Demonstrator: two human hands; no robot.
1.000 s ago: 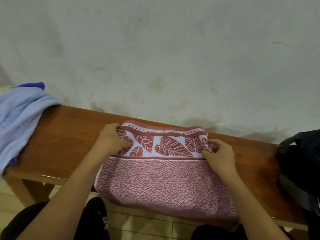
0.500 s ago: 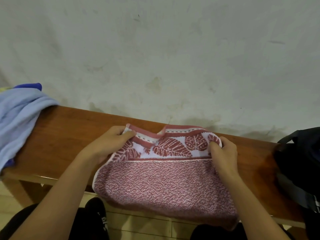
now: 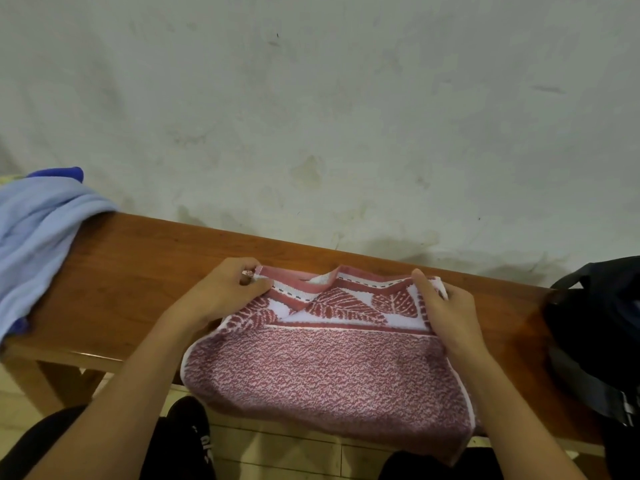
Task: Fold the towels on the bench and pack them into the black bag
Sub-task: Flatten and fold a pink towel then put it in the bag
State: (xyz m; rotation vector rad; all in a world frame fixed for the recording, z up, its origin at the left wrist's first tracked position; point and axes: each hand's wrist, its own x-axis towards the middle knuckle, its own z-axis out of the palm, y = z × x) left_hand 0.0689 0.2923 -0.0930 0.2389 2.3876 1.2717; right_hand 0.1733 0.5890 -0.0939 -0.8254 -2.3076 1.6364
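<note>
While my left hand (image 3: 225, 292) and right hand (image 3: 446, 317) each pinch a far corner of the red towel (image 3: 329, 372), which lies on the desk (image 3: 131, 271) left of the black bag (image 3: 595, 327), I should keep both corners level and draw them evenly so the fold lands square

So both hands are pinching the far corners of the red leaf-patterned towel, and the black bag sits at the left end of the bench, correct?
Not quite. The black bag sits at the right end of the bench, as the head view shows; the rest holds.
</note>
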